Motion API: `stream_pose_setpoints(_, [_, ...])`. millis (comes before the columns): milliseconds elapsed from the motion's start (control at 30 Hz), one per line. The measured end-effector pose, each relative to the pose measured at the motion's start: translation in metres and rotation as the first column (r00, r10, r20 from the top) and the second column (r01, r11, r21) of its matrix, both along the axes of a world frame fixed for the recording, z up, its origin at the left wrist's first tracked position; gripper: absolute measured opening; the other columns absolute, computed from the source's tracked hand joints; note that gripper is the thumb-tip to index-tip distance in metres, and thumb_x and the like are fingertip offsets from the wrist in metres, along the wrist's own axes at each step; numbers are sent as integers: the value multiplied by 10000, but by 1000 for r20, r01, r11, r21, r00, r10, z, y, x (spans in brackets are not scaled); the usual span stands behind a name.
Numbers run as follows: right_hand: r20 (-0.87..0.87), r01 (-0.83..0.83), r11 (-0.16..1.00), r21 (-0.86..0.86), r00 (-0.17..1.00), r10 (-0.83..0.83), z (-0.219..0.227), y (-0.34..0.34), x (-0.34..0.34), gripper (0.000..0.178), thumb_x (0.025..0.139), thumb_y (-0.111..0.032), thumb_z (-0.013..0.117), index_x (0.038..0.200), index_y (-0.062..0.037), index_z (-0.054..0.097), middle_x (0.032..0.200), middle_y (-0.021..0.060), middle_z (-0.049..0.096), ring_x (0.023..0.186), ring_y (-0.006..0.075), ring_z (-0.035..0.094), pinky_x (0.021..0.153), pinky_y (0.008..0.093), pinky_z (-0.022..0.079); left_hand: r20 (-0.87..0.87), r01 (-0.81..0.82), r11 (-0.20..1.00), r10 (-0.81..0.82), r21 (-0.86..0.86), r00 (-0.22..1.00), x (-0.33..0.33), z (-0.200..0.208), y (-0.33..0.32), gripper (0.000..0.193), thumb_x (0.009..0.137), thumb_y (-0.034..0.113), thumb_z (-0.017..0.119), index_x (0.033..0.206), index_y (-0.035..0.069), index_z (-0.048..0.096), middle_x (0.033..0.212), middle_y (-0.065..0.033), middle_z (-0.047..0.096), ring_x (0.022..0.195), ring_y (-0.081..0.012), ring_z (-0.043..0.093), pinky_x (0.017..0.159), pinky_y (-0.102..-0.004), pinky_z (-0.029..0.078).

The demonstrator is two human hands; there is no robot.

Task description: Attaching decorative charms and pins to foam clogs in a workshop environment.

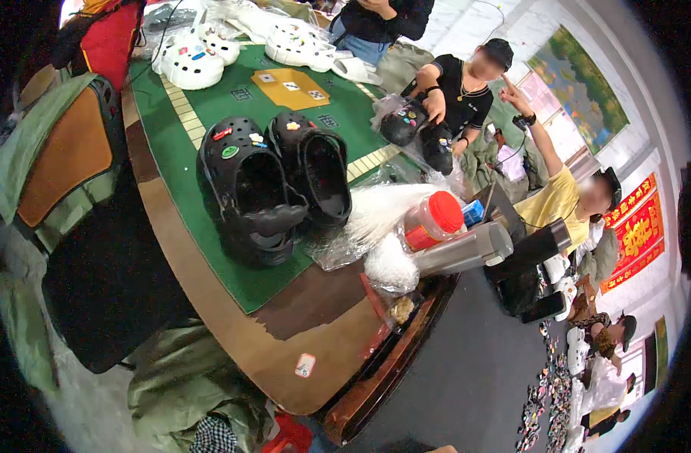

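Black clogs [291, 170] stand near green mat edge [256, 291] — room behind.

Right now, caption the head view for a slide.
Black clogs on a green mat, white clogs beyond.

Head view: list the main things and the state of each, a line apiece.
Nearest black clogs: soles down, charms fitted
White clogs: decorated
Jar: closed
Silver flask: upright beside the jar
Further black clogs: held by a co-worker
Gold sheet: flat on the green mat
Loose charms: scattered
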State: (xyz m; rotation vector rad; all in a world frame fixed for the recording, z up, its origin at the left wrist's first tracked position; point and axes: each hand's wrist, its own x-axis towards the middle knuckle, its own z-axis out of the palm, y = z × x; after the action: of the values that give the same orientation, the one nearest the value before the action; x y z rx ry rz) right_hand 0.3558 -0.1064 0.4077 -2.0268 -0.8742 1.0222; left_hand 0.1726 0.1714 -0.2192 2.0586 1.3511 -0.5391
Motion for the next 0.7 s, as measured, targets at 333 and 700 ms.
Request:
stream_pose_setpoints(333, [-12,35,999,-28,999,-35,-1,3,-1,174,987,-151,615,939,0,687,673,75,650,514,133,643,472,259,496,-29,8,1000,-8,-10,1000,13,-15,7,693,858,336,706,1377,43,353,1421,-174,428,1292,-396,410,1091,-495,340])
stream_pose_setpoints(700, [23,7,999,36,1000,-8,-1,3,-4,196,1005,-161,585,949,-4,687,619,69,633,490,129,633,465,262,491,117,-21,1000,22,-10,993,-11,31,12,800,869,340,717,1459,33,271,1492,-176,373,1356,-407,363,1131,-490,314])
